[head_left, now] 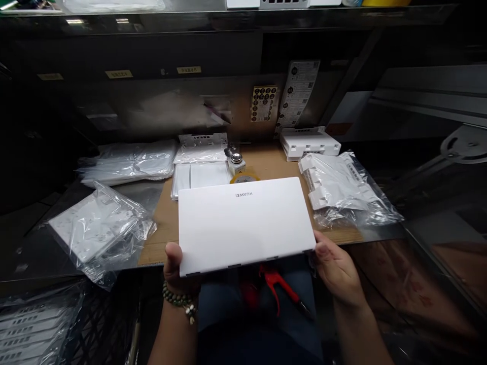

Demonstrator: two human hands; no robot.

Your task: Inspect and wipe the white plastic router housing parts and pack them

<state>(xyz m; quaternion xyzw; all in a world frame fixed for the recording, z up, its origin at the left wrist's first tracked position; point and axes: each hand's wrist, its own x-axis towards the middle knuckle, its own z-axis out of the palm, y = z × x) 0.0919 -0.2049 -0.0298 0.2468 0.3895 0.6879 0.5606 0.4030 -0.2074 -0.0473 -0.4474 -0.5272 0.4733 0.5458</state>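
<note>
White flat device [243, 220] with "HUAWEI" printed near its far edge, letters upside down from this view. Held level above the near edge of the worktop [266, 159], over the lap, at its two near corners. Left hand [175, 268] at the near left corner, thumb on top, fingers clenched under the panel; bead bracelet [179, 300] on the wrist. Right hand [337, 271] at the near right corner, thumb against the edge, fingers grasping from below.

On the back wall a sticker sheet [264, 103] and a printed label strip [297, 93], writing too small to read.

Free room only just in front of the body. Around: plastic bags [99, 229] at left, bagged white parts [342, 188] at right, white router-like box [309, 142] behind, small metal-topped bottle [236, 161] close to the far edge. Red tool [279, 286] on the lap below.
</note>
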